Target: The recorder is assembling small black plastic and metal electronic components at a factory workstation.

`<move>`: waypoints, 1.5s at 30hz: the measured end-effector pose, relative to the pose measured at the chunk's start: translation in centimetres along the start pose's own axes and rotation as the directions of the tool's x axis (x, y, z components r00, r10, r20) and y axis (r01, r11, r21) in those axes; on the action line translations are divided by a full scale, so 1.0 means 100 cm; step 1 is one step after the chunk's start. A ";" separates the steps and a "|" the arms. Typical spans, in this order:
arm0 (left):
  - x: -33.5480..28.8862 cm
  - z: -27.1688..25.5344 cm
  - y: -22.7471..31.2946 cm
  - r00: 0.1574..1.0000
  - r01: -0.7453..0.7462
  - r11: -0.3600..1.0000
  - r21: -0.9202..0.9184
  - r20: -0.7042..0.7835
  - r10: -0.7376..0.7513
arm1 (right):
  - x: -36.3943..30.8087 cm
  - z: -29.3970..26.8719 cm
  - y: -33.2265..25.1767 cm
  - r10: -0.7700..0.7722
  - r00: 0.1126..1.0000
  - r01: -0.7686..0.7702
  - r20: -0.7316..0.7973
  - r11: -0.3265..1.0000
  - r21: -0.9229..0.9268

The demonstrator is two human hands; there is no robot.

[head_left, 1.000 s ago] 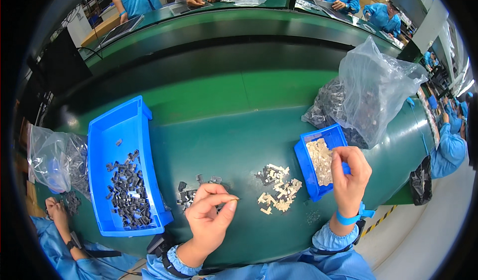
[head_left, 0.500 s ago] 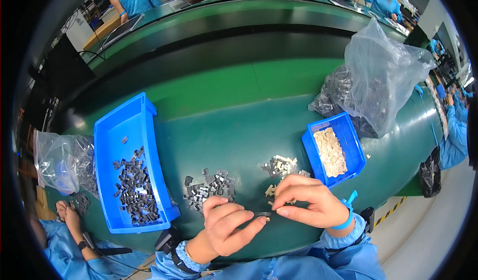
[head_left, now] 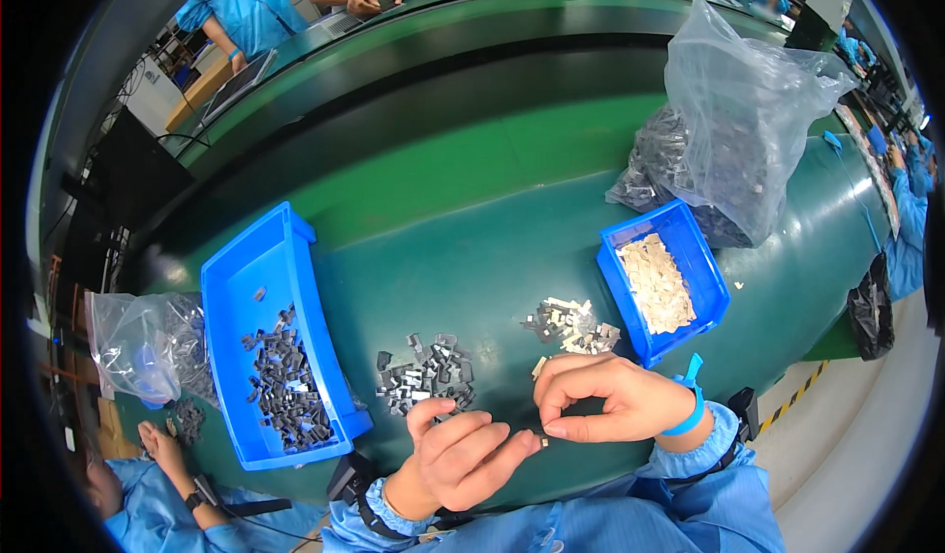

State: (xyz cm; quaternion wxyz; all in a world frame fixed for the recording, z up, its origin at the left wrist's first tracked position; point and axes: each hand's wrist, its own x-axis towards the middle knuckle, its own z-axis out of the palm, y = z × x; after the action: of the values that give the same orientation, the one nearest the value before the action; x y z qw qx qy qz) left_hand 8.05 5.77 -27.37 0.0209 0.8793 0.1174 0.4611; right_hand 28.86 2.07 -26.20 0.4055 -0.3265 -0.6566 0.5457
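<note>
At the near edge of the green table, my left hand [head_left: 463, 462] is closed, thumb and fingers pinched together. A tiny beige piece [head_left: 544, 442] shows at its fingertips; anything more in that pinch is hidden. Just to the right and slightly higher, my right hand [head_left: 615, 400] pinches thumb against forefinger, almost meeting the left fingertips. What it grips is too small to make out. Beyond my left hand lies a pile of small black plastic parts [head_left: 428, 374]. A mixed heap of beige strips and dark parts [head_left: 571, 325] lies beyond my right hand.
A long blue bin [head_left: 219, 356] with black parts stands left, a smaller blue bin [head_left: 612, 276] with beige pieces right. Clear plastic bags [head_left: 738, 120] [head_left: 133, 341] of dark parts flank them. A co-worker's hands [head_left: 162, 445] are at lower left; others work across the table.
The view has turned slightly. A dark strip that showed between my fingertips is now out of sight, and a beige bit shows there. Both hands remain close together.
</note>
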 end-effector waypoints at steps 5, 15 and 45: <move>0.006 -0.003 -0.010 0.973 0.174 0.962 0.211 0.111 -0.201 | 0.006 0.011 0.010 -0.144 0.952 0.034 -0.271 0.928 -0.371; 0.002 0.010 -0.032 0.781 0.421 0.829 0.368 0.318 -0.538 | 0.010 0.014 0.009 -0.161 0.857 -0.077 -0.490 0.900 -0.429; -0.008 0.023 -0.012 0.425 0.375 -0.634 -0.676 0.733 -0.530 | 0.013 0.026 0.025 -0.490 0.741 0.247 -0.459 0.835 -0.492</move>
State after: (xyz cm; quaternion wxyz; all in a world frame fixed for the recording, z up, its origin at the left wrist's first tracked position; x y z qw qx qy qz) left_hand 9.23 6.95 -29.47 0.8902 0.2708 0.1836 0.3169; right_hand 25.88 2.48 -28.63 0.6083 -0.4095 -0.6546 0.1837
